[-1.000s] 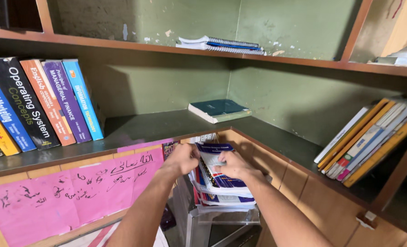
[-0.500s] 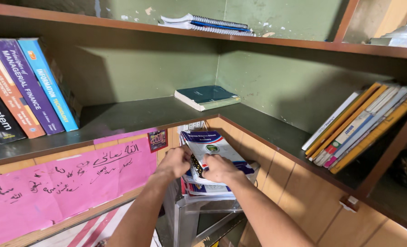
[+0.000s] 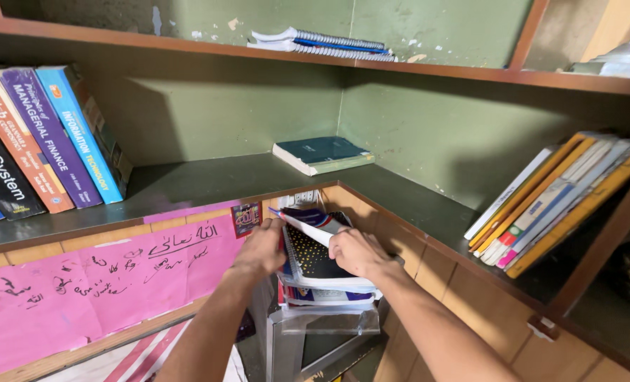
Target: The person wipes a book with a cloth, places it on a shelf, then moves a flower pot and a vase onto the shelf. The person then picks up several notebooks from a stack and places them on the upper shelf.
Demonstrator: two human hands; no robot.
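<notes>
Both hands work a stack of booklets (image 3: 325, 283) on a grey stand below the corner shelf (image 3: 209, 184). Since half a sec ago the top white booklet (image 3: 308, 225) is tipped up, baring a black dotted cover (image 3: 311, 256) under it. Left hand (image 3: 259, 249) grips the stack's left edge; right hand (image 3: 357, 252) pinches the lifted booklet's edge w/ curled fingers. Looks mid-sort.

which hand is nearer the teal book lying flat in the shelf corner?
Right. The right hand sits on the stack of booklets, below and slightly right of the teal book; the left hand is farther left.
</notes>
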